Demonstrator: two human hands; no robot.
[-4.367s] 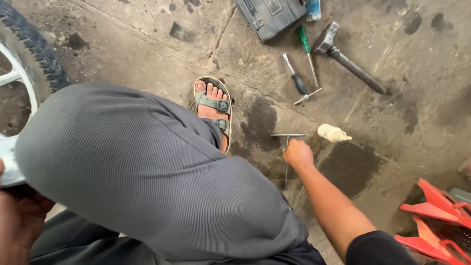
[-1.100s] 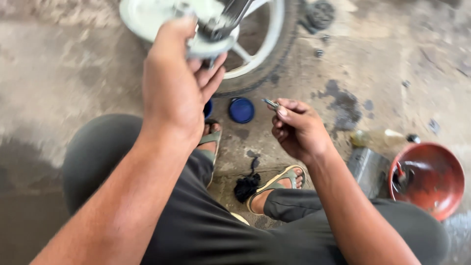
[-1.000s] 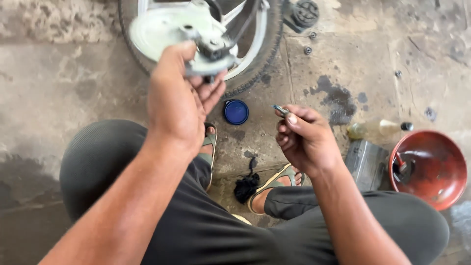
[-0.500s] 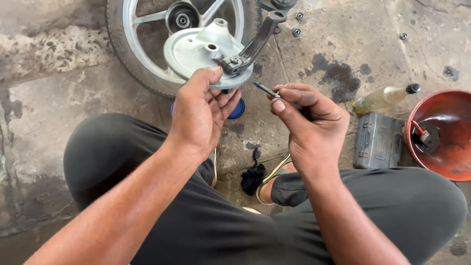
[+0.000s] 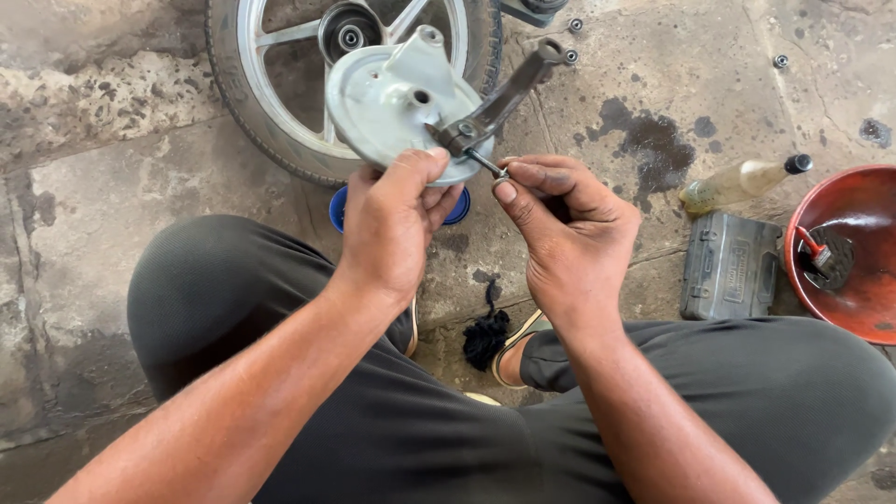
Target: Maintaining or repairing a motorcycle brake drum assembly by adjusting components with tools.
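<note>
Brake plate's lever arm (image 5: 509, 93) angled up-right

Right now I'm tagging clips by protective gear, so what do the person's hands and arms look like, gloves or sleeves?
The left hand and right hand are bare: no gloves, rings, watch or wristband. Both forearms are uncovered as far as the frame shows, so no sleeves appear.
</note>
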